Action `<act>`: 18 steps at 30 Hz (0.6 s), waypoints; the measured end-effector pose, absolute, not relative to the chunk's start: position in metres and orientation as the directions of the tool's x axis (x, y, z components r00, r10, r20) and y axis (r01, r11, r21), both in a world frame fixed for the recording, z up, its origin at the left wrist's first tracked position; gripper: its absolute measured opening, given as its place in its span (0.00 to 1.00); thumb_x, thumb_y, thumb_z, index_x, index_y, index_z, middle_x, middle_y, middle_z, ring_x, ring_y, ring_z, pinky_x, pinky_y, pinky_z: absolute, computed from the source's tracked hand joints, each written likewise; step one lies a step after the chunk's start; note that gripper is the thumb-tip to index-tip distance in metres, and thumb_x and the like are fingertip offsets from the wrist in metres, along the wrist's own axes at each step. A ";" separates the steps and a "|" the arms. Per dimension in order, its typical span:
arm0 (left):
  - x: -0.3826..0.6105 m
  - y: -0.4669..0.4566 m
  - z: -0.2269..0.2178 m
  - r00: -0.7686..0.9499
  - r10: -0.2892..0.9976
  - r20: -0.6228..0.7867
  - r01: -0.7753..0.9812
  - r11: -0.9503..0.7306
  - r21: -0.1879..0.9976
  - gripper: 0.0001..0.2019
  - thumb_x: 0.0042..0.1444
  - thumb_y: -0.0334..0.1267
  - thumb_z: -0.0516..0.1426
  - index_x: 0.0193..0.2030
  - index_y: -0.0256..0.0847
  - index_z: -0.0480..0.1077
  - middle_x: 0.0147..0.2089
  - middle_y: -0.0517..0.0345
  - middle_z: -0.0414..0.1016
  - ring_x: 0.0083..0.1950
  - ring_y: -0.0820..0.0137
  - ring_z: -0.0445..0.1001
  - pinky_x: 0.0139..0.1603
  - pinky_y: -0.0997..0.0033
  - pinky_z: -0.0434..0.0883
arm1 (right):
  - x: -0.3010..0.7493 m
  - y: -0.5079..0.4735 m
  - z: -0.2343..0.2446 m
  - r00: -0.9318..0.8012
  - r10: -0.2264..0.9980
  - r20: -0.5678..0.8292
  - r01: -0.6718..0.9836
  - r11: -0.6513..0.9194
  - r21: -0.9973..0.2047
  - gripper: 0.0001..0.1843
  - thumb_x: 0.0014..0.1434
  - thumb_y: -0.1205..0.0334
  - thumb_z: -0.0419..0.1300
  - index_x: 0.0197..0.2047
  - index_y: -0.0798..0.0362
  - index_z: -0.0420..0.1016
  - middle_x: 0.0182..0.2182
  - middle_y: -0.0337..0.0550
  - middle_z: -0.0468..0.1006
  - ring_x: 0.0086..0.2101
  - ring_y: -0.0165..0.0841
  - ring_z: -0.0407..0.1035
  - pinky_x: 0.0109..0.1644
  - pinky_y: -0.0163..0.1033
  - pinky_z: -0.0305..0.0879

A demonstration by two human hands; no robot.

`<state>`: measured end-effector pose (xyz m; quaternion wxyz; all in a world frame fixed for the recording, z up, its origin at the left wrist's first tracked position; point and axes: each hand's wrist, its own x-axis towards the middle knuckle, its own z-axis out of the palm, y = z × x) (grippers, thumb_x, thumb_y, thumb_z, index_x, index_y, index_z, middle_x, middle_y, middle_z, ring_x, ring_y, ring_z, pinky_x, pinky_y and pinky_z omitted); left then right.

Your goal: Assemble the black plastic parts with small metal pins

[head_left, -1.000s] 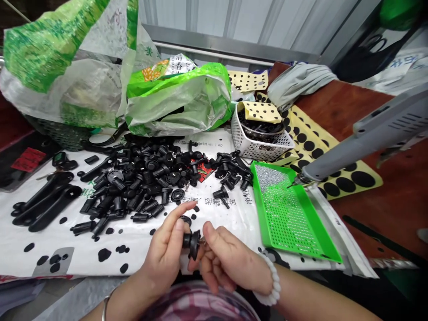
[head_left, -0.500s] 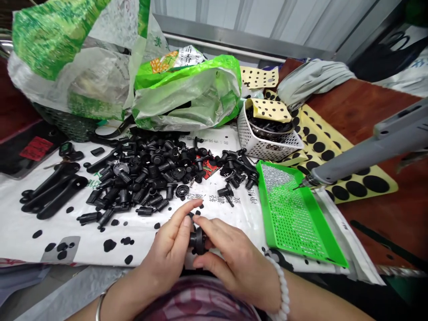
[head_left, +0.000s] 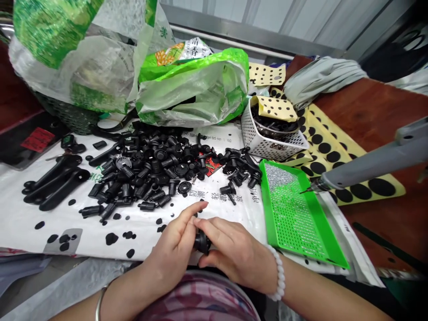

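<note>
Both my hands meet at the near edge of the table around one small black plastic part (head_left: 201, 243). My left hand (head_left: 175, 247) pinches it from the left, index finger stretched out above it. My right hand (head_left: 234, 254), with a white bead bracelet at the wrist, grips the part from the right with its fingers curled over it. Beyond my hands lies a heap of several black plastic parts (head_left: 150, 167) on a white printed sheet (head_left: 83, 227).
A green perforated tray (head_left: 294, 214) lies to the right, with a grey powered screwdriver (head_left: 368, 162) hanging over it. A white basket (head_left: 270, 133) of dark parts stands behind. Green and clear plastic bags (head_left: 187, 89) fill the back. Yellow sheets with black dots (head_left: 334, 151) cover the right.
My right hand has turned over the black part and closed on it from the right. Both hands have sunk slightly toward me, and the view has tilted a little.
</note>
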<state>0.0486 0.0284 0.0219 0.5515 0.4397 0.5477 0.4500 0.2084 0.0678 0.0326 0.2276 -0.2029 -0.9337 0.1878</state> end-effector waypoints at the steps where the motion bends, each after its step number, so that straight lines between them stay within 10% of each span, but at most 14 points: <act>1: 0.048 0.027 0.020 -0.015 0.986 -0.165 0.061 0.166 0.984 0.19 0.61 0.41 0.47 0.56 0.40 0.68 0.35 0.53 0.74 0.27 0.72 0.68 0.26 0.74 0.67 | 0.208 0.067 0.032 -0.810 0.482 0.335 0.305 0.833 -0.461 0.28 0.67 0.49 0.44 0.59 0.64 0.58 0.34 0.52 0.74 0.34 0.38 0.69 0.35 0.41 0.71; 5: 0.045 0.026 0.012 -0.010 1.000 -0.014 0.289 0.016 0.957 0.21 0.64 0.39 0.43 0.62 0.42 0.60 0.48 0.51 0.74 0.44 0.65 0.72 0.48 0.65 0.67 | 0.207 0.063 0.029 -0.732 0.632 0.254 0.254 0.600 -0.759 0.28 0.65 0.47 0.49 0.57 0.62 0.62 0.34 0.49 0.71 0.29 0.33 0.65 0.32 0.39 0.69; 10: 0.040 0.030 0.009 0.126 0.983 0.130 0.382 -0.169 0.908 0.23 0.63 0.35 0.45 0.65 0.42 0.52 0.33 0.58 0.74 0.30 0.70 0.70 0.36 0.70 0.66 | 0.202 0.061 0.027 -0.716 0.681 -0.153 0.077 -0.142 -0.987 0.24 0.60 0.47 0.57 0.53 0.54 0.67 0.23 0.31 0.62 0.20 0.23 0.56 0.24 0.30 0.60; 18: 0.042 0.035 0.031 -0.036 0.979 -0.201 -0.173 0.192 0.966 0.19 0.53 0.48 0.58 0.46 0.39 0.62 0.17 0.73 0.59 0.18 0.79 0.56 0.18 0.81 0.55 | 0.199 0.056 0.031 -0.530 0.843 0.089 -0.037 0.082 -0.996 0.25 0.55 0.64 0.62 0.56 0.51 0.66 0.39 0.41 0.72 0.29 0.25 0.63 0.35 0.33 0.66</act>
